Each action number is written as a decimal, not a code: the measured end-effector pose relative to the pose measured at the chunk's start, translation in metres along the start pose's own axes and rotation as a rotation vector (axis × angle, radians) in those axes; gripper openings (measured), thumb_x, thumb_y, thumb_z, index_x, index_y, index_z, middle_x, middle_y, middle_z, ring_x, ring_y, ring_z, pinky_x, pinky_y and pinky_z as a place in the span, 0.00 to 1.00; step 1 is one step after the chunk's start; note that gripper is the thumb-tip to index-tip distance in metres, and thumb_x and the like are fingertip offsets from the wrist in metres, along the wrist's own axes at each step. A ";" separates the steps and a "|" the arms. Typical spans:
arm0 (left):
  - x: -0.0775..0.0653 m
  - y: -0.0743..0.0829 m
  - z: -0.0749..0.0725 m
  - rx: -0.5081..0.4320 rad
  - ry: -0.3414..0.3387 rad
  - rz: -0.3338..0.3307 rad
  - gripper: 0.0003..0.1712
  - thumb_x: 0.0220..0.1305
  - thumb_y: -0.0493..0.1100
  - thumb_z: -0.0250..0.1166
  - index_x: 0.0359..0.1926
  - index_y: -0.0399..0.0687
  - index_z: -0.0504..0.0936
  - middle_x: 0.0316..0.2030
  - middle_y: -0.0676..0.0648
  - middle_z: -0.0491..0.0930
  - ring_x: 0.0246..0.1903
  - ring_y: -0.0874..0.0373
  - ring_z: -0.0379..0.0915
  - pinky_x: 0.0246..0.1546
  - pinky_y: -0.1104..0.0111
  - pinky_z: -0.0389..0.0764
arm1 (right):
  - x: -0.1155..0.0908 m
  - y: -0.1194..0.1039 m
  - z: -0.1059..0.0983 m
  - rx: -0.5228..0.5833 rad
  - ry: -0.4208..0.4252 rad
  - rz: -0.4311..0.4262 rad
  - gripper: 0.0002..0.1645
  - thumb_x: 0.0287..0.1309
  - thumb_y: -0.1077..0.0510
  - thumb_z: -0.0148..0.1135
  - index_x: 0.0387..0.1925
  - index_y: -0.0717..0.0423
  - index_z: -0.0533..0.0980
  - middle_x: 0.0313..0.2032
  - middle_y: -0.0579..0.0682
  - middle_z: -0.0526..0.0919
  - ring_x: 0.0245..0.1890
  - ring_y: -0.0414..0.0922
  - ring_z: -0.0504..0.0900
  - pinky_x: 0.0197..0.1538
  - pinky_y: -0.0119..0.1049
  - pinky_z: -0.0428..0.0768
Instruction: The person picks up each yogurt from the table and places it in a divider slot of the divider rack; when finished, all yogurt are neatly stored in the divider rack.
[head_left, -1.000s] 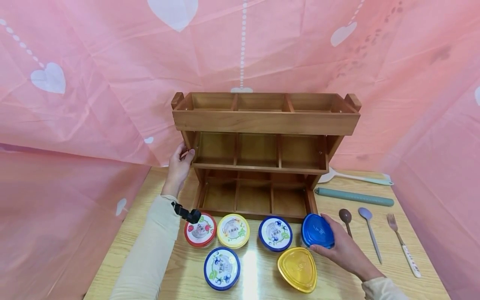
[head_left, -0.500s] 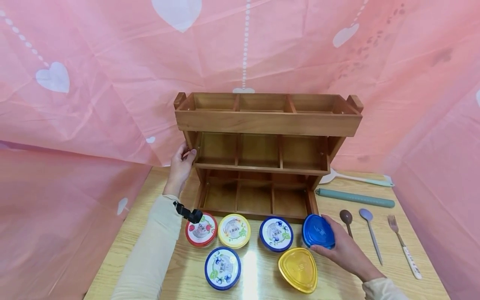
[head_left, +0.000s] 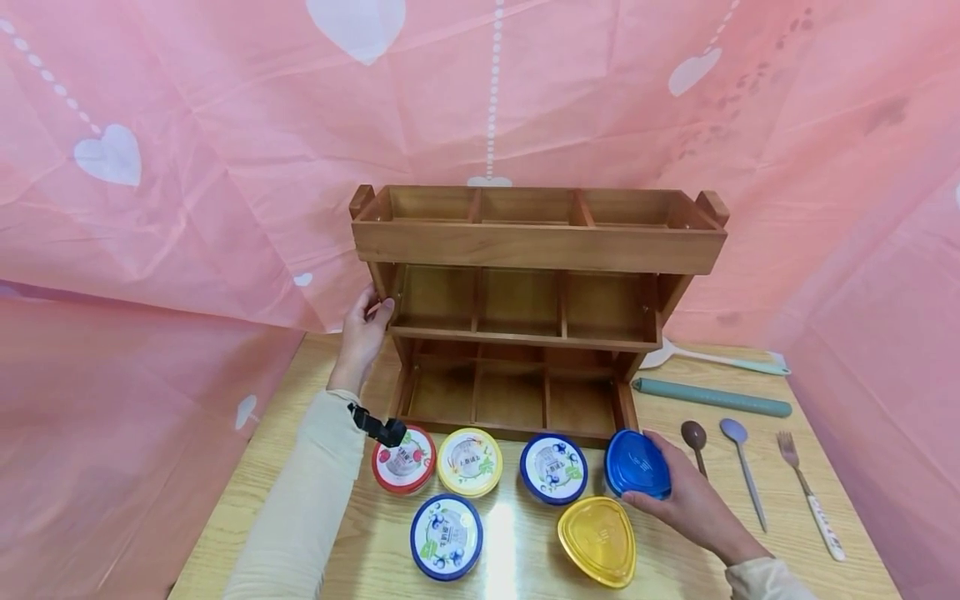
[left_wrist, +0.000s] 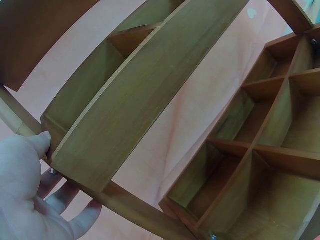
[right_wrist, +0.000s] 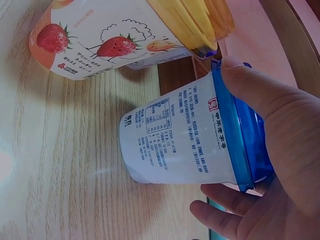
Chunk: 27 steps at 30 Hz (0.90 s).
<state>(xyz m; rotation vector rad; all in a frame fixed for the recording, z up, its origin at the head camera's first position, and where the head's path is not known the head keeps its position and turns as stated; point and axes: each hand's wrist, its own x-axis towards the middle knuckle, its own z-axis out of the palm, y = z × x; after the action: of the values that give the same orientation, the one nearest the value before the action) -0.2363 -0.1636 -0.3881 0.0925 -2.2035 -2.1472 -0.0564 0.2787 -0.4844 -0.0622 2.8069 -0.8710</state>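
My left hand [head_left: 363,337] grips the left side post of a three-tier wooden rack [head_left: 536,248] at the middle tier. In the left wrist view its thumb [left_wrist: 41,143] lies against the tray's corner and the other fingers are below the post. My right hand [head_left: 693,500] holds a tub with a blue lid [head_left: 637,463] by its lid, thumb on one side and fingers on the other. White printed sides of this blue-lidded tub [right_wrist: 172,137] show in the right wrist view. Close by stands a yellow-lidded tub [head_left: 597,542] with strawberries printed on it.
Round tubs with a red lid [head_left: 403,460], a yellow lid [head_left: 469,462] and blue lids [head_left: 553,468] stand before the rack. To the right lie a spatula [head_left: 712,357], a teal rod [head_left: 712,397], a brown spoon [head_left: 694,435], a purple spoon [head_left: 735,431] and a fork [head_left: 810,496].
The head view has shifted very slightly. Both hands, the rack and the tubs keep their places relative to one another.
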 end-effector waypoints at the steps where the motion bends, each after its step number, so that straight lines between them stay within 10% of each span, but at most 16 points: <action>1: 0.000 0.001 0.000 -0.001 0.000 0.001 0.31 0.74 0.37 0.53 0.74 0.41 0.59 0.69 0.34 0.63 0.70 0.45 0.60 0.72 0.57 0.63 | 0.000 0.000 0.000 0.000 0.001 0.000 0.64 0.49 0.35 0.72 0.73 0.65 0.51 0.65 0.74 0.62 0.61 0.74 0.66 0.52 0.66 0.78; 27: 0.013 -0.022 -0.002 0.007 0.017 0.028 0.30 0.75 0.42 0.53 0.74 0.48 0.60 0.68 0.38 0.65 0.70 0.48 0.61 0.71 0.59 0.63 | -0.002 -0.003 -0.004 0.043 0.023 -0.013 0.63 0.48 0.36 0.73 0.73 0.63 0.52 0.65 0.72 0.62 0.60 0.74 0.66 0.50 0.66 0.79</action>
<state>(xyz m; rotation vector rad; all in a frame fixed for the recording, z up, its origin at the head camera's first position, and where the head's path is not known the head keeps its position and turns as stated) -0.2486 -0.1673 -0.4099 0.0795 -2.1903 -2.1170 -0.0557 0.2783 -0.4789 -0.0638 2.8104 -0.9404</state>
